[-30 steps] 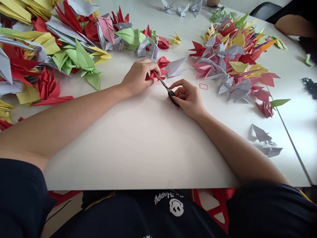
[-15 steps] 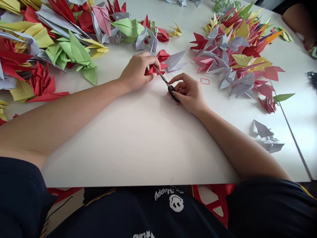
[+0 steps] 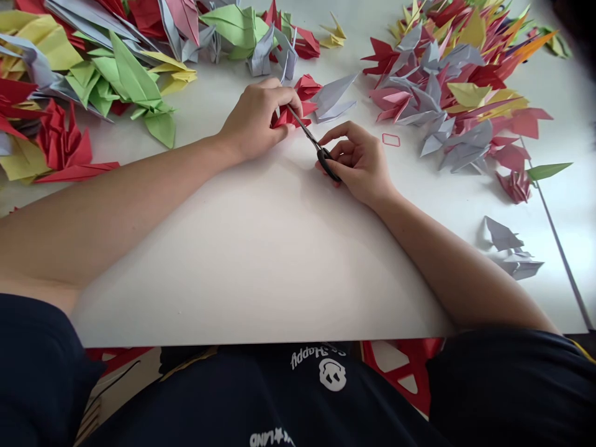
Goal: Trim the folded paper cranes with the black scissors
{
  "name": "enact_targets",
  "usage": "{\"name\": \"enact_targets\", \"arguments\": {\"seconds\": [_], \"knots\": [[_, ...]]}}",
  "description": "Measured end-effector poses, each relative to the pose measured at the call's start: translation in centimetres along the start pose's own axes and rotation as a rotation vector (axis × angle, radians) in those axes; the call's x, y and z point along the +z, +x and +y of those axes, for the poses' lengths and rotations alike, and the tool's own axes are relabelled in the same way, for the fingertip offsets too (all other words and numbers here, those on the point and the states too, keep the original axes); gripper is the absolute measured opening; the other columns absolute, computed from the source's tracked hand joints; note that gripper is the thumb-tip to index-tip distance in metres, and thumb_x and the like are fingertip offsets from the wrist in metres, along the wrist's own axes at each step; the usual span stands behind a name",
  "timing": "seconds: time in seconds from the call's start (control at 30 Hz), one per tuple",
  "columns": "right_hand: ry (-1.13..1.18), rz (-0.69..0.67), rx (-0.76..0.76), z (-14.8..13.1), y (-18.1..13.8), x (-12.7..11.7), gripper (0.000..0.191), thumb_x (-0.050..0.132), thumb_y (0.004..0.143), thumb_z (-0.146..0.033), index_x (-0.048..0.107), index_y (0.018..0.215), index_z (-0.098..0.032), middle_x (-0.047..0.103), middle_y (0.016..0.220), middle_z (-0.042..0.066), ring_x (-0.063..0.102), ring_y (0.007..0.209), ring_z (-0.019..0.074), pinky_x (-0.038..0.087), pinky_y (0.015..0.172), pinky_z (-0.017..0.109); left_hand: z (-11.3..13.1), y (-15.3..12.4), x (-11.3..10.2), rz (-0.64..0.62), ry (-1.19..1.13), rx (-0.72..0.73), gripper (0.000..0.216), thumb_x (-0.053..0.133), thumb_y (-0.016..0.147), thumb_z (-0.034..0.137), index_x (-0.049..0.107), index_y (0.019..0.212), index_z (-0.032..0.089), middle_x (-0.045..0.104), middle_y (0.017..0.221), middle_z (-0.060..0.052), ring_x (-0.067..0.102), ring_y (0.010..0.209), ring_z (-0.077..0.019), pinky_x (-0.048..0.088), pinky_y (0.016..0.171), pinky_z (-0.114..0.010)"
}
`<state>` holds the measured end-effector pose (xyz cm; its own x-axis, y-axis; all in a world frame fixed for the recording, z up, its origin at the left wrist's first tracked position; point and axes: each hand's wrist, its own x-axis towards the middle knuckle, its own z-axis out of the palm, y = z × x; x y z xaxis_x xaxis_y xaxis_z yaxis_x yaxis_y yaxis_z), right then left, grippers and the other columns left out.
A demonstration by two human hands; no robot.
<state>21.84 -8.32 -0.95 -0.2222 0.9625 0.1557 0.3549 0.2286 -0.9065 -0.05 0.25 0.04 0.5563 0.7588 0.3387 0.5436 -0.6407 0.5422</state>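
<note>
My right hand [image 3: 361, 162] is closed around the black handles of a pair of scissors [image 3: 329, 165]. The blades look nearly closed and slant up and left to the fingertips of my left hand [image 3: 256, 118]. That hand is curled, with a red folded paper crane [image 3: 283, 117] between its index finger and thumb. The blade tips end under its index finger, so I cannot see what they touch. Just beyond lie a red paper crane [image 3: 306, 87] and a pale grey one [image 3: 334, 99].
Several yellow, green, red and grey paper cranes [image 3: 135, 81] are heaped at the left. Another mixed heap [image 3: 447, 87] stands at the right, with grey cranes [image 3: 505, 236] near my right forearm. A small red outlined rectangle [image 3: 391, 139] is on the white table [image 3: 261, 267].
The view has shifted slightly, and the heaps sit a little higher in it. Both hands keep nearly the same pose on the scissors and the red paper crane.
</note>
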Motion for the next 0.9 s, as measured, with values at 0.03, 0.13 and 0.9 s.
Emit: {"name": "enact_targets", "arguments": {"seconds": [0.03, 0.13, 0.9], "knots": [[0.002, 0.002, -0.002, -0.05, -0.02, 0.01, 0.032, 0.08, 0.075, -0.039, 0.062, 0.099, -0.028, 0.063, 0.069, -0.002, 0.055, 0.049, 0.0123, 0.047, 0.041, 0.026, -0.06, 0.02, 0.07, 0.012, -0.008, 0.006, 0.025, 0.043, 0.078, 0.056, 0.065, 0.088, 0.055, 0.056, 0.074, 0.001, 0.043, 0.084, -0.0249, 0.046, 0.07, -0.048], [0.007, 0.002, -0.002, -0.14, -0.05, 0.02, 0.031, 0.08, 0.075, -0.039, 0.062, 0.098, -0.028, 0.063, 0.069, -0.002, 0.055, 0.049, 0.0132, 0.047, 0.041, 0.028, -0.3, 0.12, 0.41, 0.056, -0.034, 0.021, 0.025, 0.053, 0.077, 0.045, 0.069, 0.095, 0.04, 0.058, 0.088, -0.002, 0.047, 0.077, -0.0212, 0.045, 0.071, -0.046], [-0.044, 0.012, 0.006, -0.24, -0.04, 0.03, 0.034, 0.08, 0.074, -0.047, 0.059, 0.095, -0.031, 0.063, 0.068, -0.002, 0.059, 0.054, 0.015, 0.047, 0.041, 0.027, -0.18, 0.09, 0.51, 0.055, 0.013, 0.064, 0.034, 0.057, 0.075, 0.011, 0.069, 0.1, 0.03, 0.055, 0.086, -0.001, 0.046, 0.073, -0.0179, 0.044, 0.074, -0.038]]}}
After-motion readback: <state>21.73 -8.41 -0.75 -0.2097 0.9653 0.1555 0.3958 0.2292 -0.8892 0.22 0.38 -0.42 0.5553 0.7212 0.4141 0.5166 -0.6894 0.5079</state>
